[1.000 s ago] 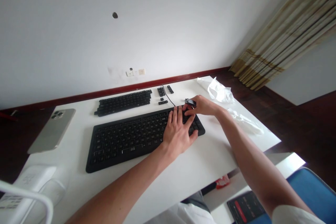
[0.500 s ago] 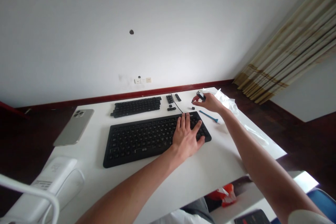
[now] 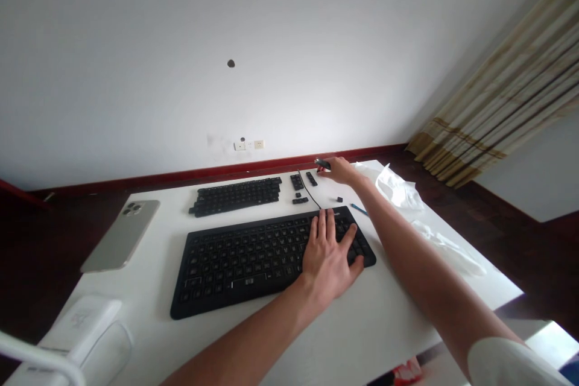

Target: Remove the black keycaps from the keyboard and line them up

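Note:
My left hand (image 3: pixel 329 254) lies with fingers spread on the right part of a black keyboard (image 3: pixel 244 298), whose key caps are off over the part that shows. My right hand (image 3: pixel 339 170) is stretched to the far edge of the desk, closed round a small dark tool with a metal end (image 3: pixel 322 164). Whether a key cap is also pinched in its fingertips is too small to tell. Just left of it lie a short strip of key caps (image 3: pixel 312 178) and a block of key caps (image 3: pixel 297 181). One loose key cap (image 3: pixel 339 199) sits below the hand.
A large set of black key caps (image 3: pixel 237 195) lies in rows behind the keyboard. The keyboard's cable (image 3: pixel 308 190) runs to the back edge. A blue tool (image 3: pixel 359 209) is partly under my right forearm. Crumpled white plastic (image 3: pixel 400 188), a phone (image 3: pixel 122 238) and a white power strip (image 3: pixel 85 325) are around.
My right hand has moved left and away from me, with the small tool, towards the short key-cap strip. My left hand stays on the keyboard. The view has shifted slightly.

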